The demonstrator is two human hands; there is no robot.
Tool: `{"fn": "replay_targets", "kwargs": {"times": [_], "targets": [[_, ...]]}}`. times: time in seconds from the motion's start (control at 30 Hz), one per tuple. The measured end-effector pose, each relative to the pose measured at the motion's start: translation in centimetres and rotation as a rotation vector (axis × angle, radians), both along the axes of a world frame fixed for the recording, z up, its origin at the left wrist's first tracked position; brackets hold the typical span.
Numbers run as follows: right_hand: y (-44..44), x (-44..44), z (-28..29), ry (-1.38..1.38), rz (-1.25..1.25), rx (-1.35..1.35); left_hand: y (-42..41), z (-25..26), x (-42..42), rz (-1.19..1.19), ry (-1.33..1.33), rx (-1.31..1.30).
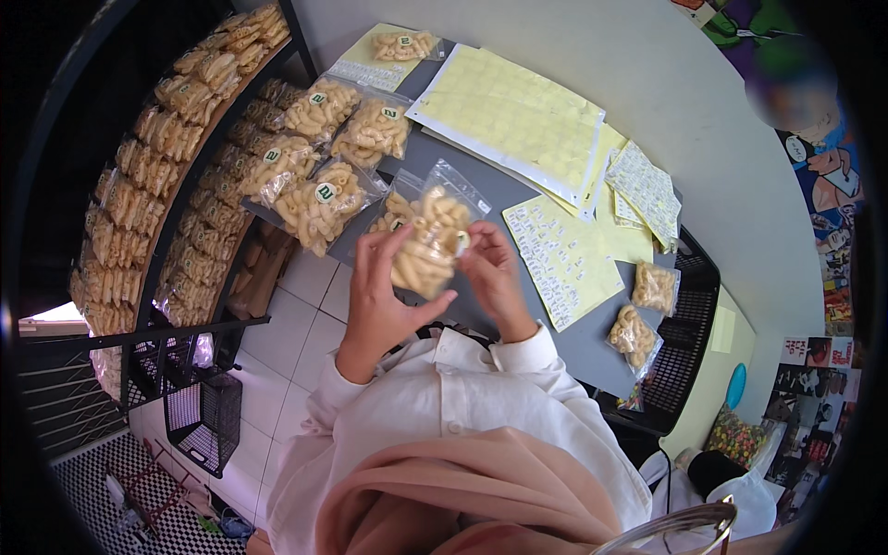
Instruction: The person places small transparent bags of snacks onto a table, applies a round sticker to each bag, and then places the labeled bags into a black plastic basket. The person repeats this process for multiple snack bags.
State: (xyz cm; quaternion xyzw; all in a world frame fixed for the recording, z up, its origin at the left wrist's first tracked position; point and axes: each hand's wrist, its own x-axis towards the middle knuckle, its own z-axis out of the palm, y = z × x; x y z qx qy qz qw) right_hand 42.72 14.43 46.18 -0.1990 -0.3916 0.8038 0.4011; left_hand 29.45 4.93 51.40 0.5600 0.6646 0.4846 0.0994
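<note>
Both hands are at a clear zip bag of curved snacks [429, 243] held up before my chest. My left hand [381, 291] grips its left side, fingers behind and thumb below. The fingertips of my right hand [496, 277] pinch a round sticker [462, 241] at the bag's right side; whether it is fully stuck down I cannot tell. Behind lies another snack bag [397, 208], partly covered. Several larger bags with round stickers [322, 201] lie at the table's left. Sheets of yellow sticker backing [513, 118] lie beyond, and a sheet with small labels [562, 257] is at the right.
Shelves of snack bags [139, 187] stand at the left. Two small snack bags [655, 288] lie near the right table edge, beside a black plastic crate [694, 305]. Another black basket [202, 423] stands on the tiled floor. A wall curves behind the grey table [458, 156].
</note>
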Motion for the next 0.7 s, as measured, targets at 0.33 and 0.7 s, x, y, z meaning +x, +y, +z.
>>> {"fn": "replay_targets", "kwargs": {"times": [0.33,0.7], "targets": [[1.9,6.7,1.9,-0.566,-0.194,0.405,4.8,-7.8,4.7,-0.528,-1.079,-0.225],[2.4,7.9,3.9,-1.093,-0.297,1.220,7.6,-9.6,5.9,-0.583,-1.055,-0.294]]}}
